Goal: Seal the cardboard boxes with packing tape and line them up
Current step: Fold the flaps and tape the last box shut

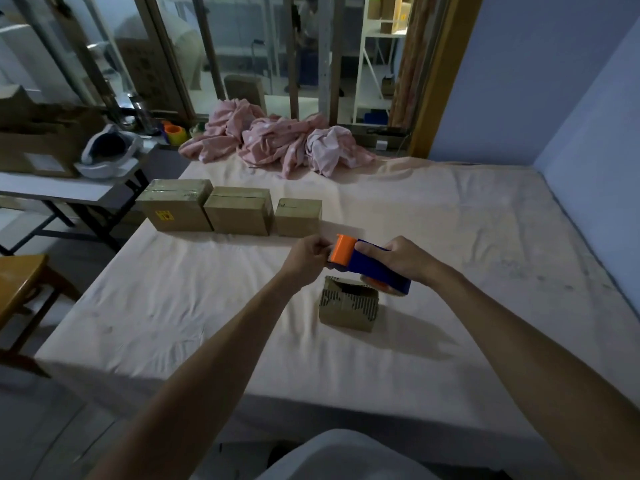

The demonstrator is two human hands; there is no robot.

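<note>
Your right hand (398, 258) grips the blue tape dispenser (372, 270) while your left hand (309, 258) pinches its orange front end, both just above a small box (348, 308), open-topped, on the bed (467, 244), three boxes (239, 214) lined up farther back.

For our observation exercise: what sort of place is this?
Probably a bedroom used for packing: a sheeted bed as worktop, crumpled pink bedding at its far end, cardboard boxes in a row.

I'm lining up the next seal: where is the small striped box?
Head view: the small striped box sits on the bed, just right of centre, directly below the tape dispenser, nearer the person than the row of three boxes.
</note>
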